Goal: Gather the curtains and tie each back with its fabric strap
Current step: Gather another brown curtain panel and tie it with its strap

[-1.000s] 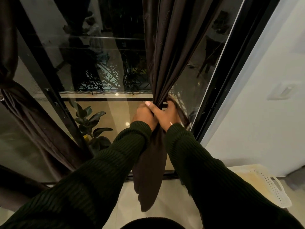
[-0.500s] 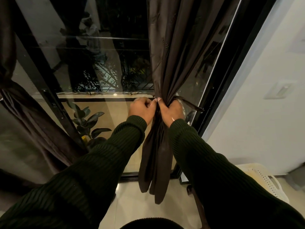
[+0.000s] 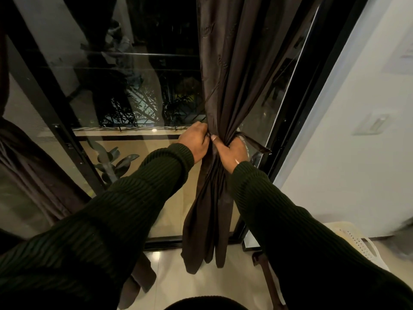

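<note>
Now, with the left hand [image 3: 194, 141] and right hand [image 3: 231, 151] both clenched around the bunched curtain [image 3: 223, 86], the strap [image 3: 254, 143] wants cinching tight before either grip loosens.

You have a dark brown curtain [image 3: 225, 86] of smooth woven cloth with a faint sheen and a tone-on-tone pattern. The fabric strap [image 3: 252, 143] looks like the same cloth. Your sleeves [image 3: 138, 198] are matt, ribbed knit. The door pane [image 3: 125, 86] is glossy, reflective glass in a black matt frame [image 3: 44, 101]. The floor [image 3: 174, 278] is glossy tile; the wall [image 3: 357, 175] is matt.
</note>
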